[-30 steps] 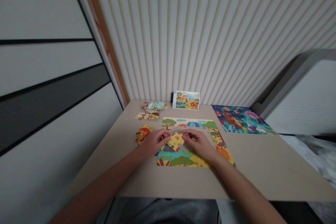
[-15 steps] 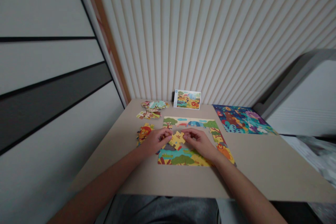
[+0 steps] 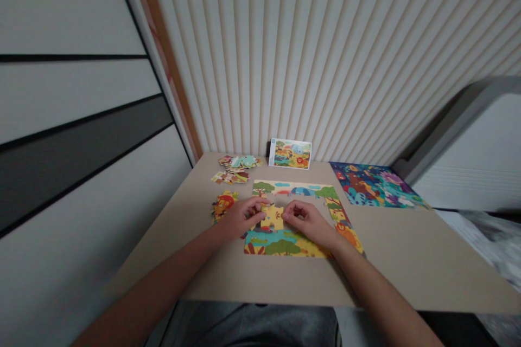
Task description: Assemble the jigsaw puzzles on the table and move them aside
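A yellow puzzle piece (image 3: 273,217) with small dark marks is held between my two hands, over the left part of a partly assembled animal puzzle (image 3: 284,247). My left hand (image 3: 243,218) pinches its left side with thumb and fingertips. On its right side, the thumb and fingers of my right hand (image 3: 307,219) close on the edge. The puzzle's border shows along the top, right side and bottom, with bare table inside. Pieces with a red and orange lion (image 3: 223,205) lie just left of my left hand.
Loose pieces (image 3: 240,162) are piled at the table's back left, with more pieces (image 3: 230,178) in front. A picture card (image 3: 290,153) stands at the back against the pleated curtain. A dark blue colourful puzzle (image 3: 376,185) lies at the back right.
The yellow piece has turned from a tilted position to nearly square with the puzzle. My hands have barely moved and still hold it.
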The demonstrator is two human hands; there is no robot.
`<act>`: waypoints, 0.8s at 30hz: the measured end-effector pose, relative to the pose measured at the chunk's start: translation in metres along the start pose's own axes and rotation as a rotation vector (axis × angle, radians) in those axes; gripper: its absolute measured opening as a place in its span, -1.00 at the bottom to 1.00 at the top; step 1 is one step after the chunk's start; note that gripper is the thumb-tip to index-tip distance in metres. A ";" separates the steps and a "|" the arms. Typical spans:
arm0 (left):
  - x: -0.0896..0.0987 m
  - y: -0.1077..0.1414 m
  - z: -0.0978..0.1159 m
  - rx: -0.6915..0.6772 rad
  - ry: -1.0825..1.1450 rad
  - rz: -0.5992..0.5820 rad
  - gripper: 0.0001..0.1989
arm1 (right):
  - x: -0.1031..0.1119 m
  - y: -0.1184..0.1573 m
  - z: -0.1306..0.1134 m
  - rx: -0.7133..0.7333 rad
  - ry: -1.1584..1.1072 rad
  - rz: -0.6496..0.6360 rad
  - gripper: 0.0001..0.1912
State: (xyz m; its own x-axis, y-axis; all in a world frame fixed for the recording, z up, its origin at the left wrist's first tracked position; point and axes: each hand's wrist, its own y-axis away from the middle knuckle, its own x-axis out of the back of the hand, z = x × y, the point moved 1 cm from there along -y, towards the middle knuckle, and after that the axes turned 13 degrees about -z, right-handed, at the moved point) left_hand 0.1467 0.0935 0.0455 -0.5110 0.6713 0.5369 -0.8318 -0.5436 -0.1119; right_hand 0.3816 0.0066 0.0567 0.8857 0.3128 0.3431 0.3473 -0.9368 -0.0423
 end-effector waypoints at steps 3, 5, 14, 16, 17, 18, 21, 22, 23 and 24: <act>0.002 0.000 0.001 0.018 -0.002 -0.005 -0.67 | -0.001 0.000 -0.001 -0.006 -0.017 0.004 -0.69; 0.002 0.001 0.001 0.016 -0.003 -0.001 -0.66 | -0.002 0.000 -0.002 0.005 -0.053 0.011 -0.68; -0.003 0.001 0.003 0.006 0.098 -0.068 -0.65 | -0.009 -0.002 0.004 0.004 -0.140 -0.094 -0.56; -0.003 0.000 0.002 0.001 0.183 -0.040 -0.61 | -0.009 -0.003 0.004 0.000 -0.193 -0.051 -0.57; -0.003 0.000 0.001 -0.006 0.227 -0.031 -0.58 | -0.008 -0.004 0.004 -0.006 -0.227 -0.032 -0.58; -0.004 -0.001 0.001 -0.014 0.271 -0.030 -0.54 | -0.008 -0.005 0.004 -0.015 -0.264 -0.021 -0.58; -0.007 -0.001 -0.001 -0.032 0.386 -0.071 -0.31 | -0.007 -0.006 0.004 -0.044 -0.384 -0.021 -0.57; -0.009 -0.001 -0.002 -0.030 0.415 -0.093 -0.25 | -0.008 -0.006 0.004 -0.051 -0.419 -0.029 -0.55; -0.010 -0.001 -0.003 -0.024 0.437 -0.113 -0.21 | -0.009 -0.007 0.004 -0.057 -0.444 -0.043 -0.54; -0.012 -0.001 -0.004 -0.016 0.451 -0.126 -0.21 | -0.010 -0.007 0.005 -0.061 -0.460 -0.055 -0.53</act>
State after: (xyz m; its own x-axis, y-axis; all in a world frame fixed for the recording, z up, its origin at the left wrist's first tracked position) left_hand 0.1531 0.0882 0.0361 -0.4460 0.8855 0.1306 -0.8949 -0.4383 -0.0840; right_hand 0.3717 0.0105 0.0491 0.9158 0.3865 -0.1089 0.3912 -0.9200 0.0246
